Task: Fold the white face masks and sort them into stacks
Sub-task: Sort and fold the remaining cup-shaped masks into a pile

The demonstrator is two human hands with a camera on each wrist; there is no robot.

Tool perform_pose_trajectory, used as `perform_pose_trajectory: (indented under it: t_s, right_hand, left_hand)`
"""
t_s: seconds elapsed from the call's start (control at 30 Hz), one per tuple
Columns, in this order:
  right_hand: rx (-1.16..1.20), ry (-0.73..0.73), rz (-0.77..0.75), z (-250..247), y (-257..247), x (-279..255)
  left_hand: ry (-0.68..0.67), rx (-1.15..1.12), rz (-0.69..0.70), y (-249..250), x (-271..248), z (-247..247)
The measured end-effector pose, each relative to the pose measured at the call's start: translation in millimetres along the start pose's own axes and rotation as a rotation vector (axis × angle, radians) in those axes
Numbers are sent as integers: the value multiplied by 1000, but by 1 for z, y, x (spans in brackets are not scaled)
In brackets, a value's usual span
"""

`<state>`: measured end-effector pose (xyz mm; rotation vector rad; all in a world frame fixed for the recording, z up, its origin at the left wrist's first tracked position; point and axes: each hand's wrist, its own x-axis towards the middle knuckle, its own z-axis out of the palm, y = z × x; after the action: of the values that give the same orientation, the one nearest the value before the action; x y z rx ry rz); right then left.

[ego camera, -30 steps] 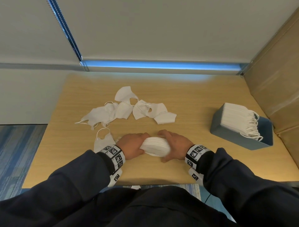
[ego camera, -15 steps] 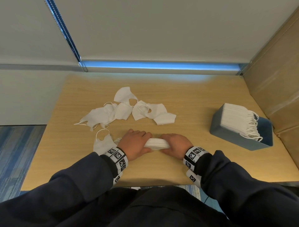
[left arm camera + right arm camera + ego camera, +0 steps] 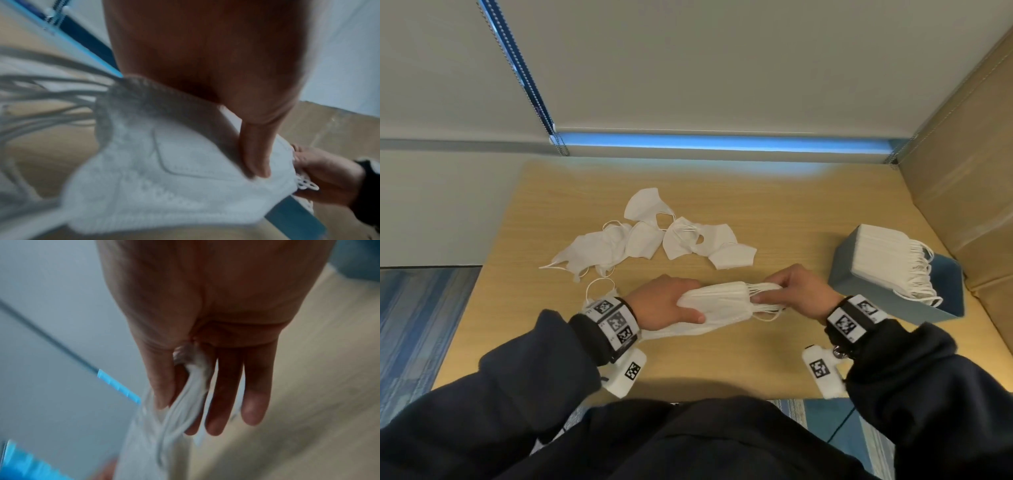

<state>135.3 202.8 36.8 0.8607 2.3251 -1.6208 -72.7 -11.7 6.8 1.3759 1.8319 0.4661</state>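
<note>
1. Light wooden desk (image 3: 774, 219) under both hands; grey roller blind (image 3: 705, 68) beyond the fingertips, a blue-lit strip along its lower edge; brown padded panel (image 3: 962, 154) out past the right knuckles.
2. Blue box (image 3: 893, 301) just beyond the right wrist, packed with folded masks (image 3: 880, 253), ear loops spilling over its rim.
3. Loose unfolded masks (image 3: 654, 236) scattered ahead of the fingers, well apart from them; one more mask (image 3: 599, 291) beside the left wrist.
4. Stack of folded masks (image 3: 722, 303) between the hands, low over the desk.
5. Left hand (image 3: 664, 303) curled round the stack's left end, thumb pressed flat on its near face.
6. Right hand (image 3: 798, 291) pinching the bunched ear loops (image 3: 767, 294) between thumb and fingers.
</note>
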Motion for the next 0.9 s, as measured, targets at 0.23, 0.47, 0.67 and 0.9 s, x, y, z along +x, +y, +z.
perform_pose_trajectory:
  t_s: [0.23,0.47,0.67,0.9]
  right_hand:
    - [933,-118,125,-24,-58,-14]
    - [593,260,122,-47,-80,3]
    - [-134,444,-333,-20,-121,11]
    - [-516,678,-759,31,-119,9]
  left_hand:
    - [-100,-385,-17,-3,-18,-21]
    - [-50,-342,-27,4,-22,-59]
    - [167,-694,-110,13,-13,-43]
    - [600,-823,9,64,-5,-56]
